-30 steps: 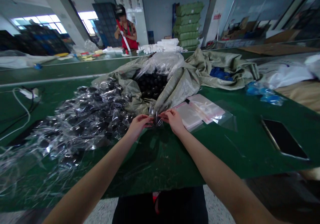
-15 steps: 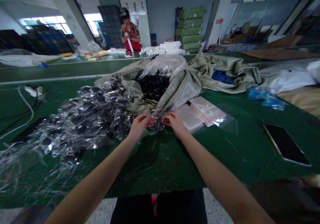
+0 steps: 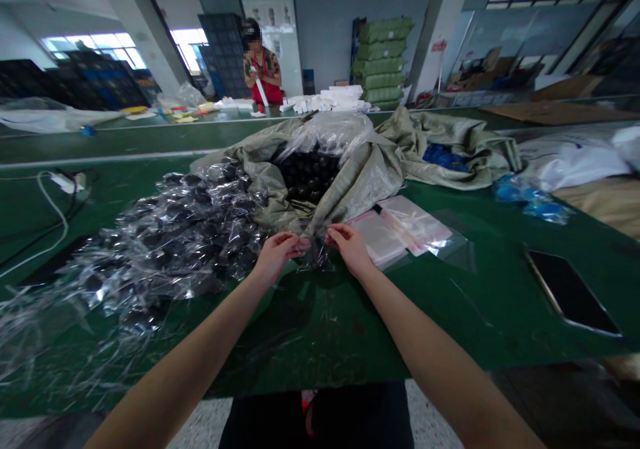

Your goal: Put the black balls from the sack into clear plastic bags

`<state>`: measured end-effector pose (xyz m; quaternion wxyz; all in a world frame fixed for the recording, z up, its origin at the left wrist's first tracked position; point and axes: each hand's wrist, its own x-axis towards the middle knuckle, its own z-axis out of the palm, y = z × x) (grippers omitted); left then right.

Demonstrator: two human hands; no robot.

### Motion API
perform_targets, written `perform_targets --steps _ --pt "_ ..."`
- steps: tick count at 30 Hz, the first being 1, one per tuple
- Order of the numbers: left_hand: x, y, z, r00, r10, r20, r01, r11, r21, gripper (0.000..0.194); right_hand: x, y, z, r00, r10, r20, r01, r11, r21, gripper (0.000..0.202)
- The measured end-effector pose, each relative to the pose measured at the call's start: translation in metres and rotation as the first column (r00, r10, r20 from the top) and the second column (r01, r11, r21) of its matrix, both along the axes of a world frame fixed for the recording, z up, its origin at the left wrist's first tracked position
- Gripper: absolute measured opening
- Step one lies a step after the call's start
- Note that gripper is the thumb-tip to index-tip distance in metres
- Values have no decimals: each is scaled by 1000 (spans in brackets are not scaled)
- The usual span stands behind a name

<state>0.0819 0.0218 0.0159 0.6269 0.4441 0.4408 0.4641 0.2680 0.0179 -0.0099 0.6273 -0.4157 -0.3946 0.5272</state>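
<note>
Between my two hands is a clear plastic bag (image 3: 316,257) with something dark in it, just in front of an open woven sack (image 3: 370,175) of black balls (image 3: 310,174). My left hand (image 3: 278,250) pinches the bag's left side with closed fingers. On the other side, my right hand (image 3: 350,243) has its thumb and fingers pressed together at the bag's edge. Left of my hands lies a large heap of bagged dark items (image 3: 185,235). Flat clear bags (image 3: 383,235) lie in stacks right of my right hand.
A phone (image 3: 573,289) lies on the green table (image 3: 450,322) at the right. Behind it are small blue bagged items (image 3: 547,209) and a second sack (image 3: 465,129). A white cable (image 3: 63,215) is at the left. Across the table stands a person (image 3: 263,75).
My hands have shifted slightly apart, the left one a little to the left. The bag between them has changed shape a little.
</note>
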Motion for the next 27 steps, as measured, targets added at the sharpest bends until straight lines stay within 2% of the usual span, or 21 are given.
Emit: perform_targets --steps 3,5,6,7,9,11,13,15,17,24,27 --pt "-1 -1 1 990 16 -139 -10 999 46 31 1 0 1 1000 -6 31 6 1000 3 23" --pt "1 -3 4 924 175 -340 -96 967 237 28 1 1 0 999 -5 49 5 1000 11 21" --pt "3 -4 6 854 292 -430 -115 913 392 26 2 1 -1 998 -6 60 5 1000 18 20" --pt "6 -6 9 773 406 -487 -87 829 553 24 2 2 -2 997 -9 75 7 1000 26 19" --pt "13 -7 16 650 535 -540 119 630 767 18 1 2 -3 993 -15 116 10 999 43 18" --pt "23 -6 23 580 548 -603 369 483 794 16 2 0 -1 986 -22 167 11 998 68 19" --pt "32 -3 28 503 546 -669 533 413 738 20 2 -3 2 975 -41 218 17 994 111 18" --pt "39 1 32 437 563 -702 604 395 692 22 3 -5 5 959 -75 274 30 986 165 17" --pt "43 4 34 400 584 -707 633 382 673 23 4 -7 7 939 -111 326 43 976 211 16" --pt "40 7 34 332 659 -675 696 312 647 24 4 -9 7 888 -157 433 45 966 256 18" --pt "39 7 32 348 649 -677 692 310 652 25 4 -10 9 885 -163 435 41 960 277 18"
